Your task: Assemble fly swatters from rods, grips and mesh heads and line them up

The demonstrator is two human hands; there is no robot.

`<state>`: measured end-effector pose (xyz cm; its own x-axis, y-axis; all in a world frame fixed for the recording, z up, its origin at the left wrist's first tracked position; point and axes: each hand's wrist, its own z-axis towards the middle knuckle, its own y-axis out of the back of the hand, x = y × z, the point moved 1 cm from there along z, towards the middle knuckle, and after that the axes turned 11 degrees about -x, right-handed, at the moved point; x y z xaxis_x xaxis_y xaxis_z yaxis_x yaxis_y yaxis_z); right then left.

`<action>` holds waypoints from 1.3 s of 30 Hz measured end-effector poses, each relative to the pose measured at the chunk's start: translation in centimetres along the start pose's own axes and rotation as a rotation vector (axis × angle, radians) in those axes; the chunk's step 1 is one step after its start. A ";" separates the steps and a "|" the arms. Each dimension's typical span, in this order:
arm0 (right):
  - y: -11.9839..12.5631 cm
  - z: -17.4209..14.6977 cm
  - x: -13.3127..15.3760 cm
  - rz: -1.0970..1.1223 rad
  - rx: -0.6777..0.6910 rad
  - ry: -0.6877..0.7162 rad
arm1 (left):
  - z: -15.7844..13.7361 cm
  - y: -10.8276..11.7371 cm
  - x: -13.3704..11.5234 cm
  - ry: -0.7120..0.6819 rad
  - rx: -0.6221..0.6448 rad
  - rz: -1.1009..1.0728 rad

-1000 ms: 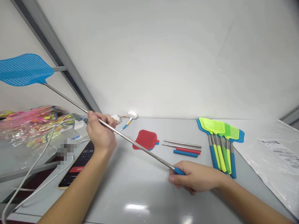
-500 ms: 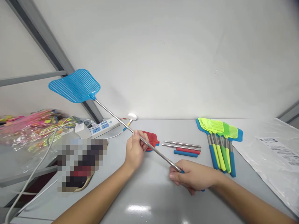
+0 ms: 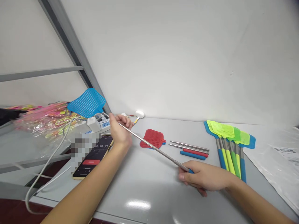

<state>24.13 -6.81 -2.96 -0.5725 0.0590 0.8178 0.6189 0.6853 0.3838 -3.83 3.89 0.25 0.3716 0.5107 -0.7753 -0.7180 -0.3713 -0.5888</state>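
Observation:
A blue fly swatter (image 3: 87, 102) with a telescopic metal rod slants across the view, its mesh head raised at the upper left. My right hand (image 3: 204, 175) is closed around its blue handle, most of which the fingers hide. Farther up, just below the head, my left hand (image 3: 120, 130) is curled around the thin rod. Behind the rod lies a red swatter head (image 3: 153, 138) on top of a blue one that barely shows. To its right rest two metal rods (image 3: 189, 145), a red handle (image 3: 196, 152) and a blue handle (image 3: 192, 155).
Several yellow, green and blue swatters (image 3: 230, 140) lie stacked at the right, beside a white plastic bag (image 3: 275, 165). At the left are a phone (image 3: 93, 158), a power strip (image 3: 105, 124), white cables (image 3: 52, 161) and bagged colourful items (image 3: 46, 121). A wall stands behind the table (image 3: 149, 186).
My left hand has slid up the rod toward the blue head, which sits lower now. My right hand keeps its hold on the handle. The camera view has shifted left.

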 end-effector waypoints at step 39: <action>-0.6 0.9 -0.3 0.085 -0.060 0.019 | -9.0 -1.1 1.7 0.260 0.395 0.063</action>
<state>23.42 -6.59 -3.82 -0.5066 0.1004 0.8563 0.6958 0.6340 0.3374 2.90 -1.82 -2.53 0.4194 0.2671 -0.8676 -0.8937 -0.0463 -0.4462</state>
